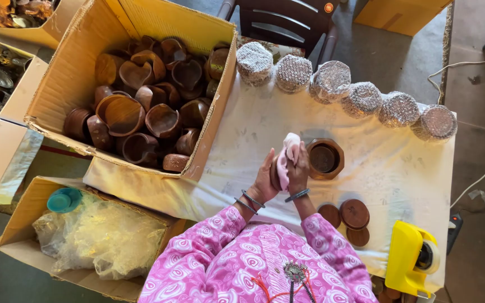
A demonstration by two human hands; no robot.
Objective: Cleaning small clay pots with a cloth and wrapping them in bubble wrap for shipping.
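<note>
White-covered table (399, 168) fills the scene, with a big box (74, 73) of brown wooden bowls (124, 115) at its left end. Six wrapped bundles (360, 99) line the far edge. Octagonal bowl (325, 159) sits just right of the hands; three lids (355, 213) and a yellow tape dispenser (413, 258) lie nearer. Left hand (265, 180) grips a round wooden piece (274, 173), mostly hidden. Right hand (298, 168) is curled around a pink cloth (288, 154), pressing it on the piece. Finger detail is unclear.
</note>
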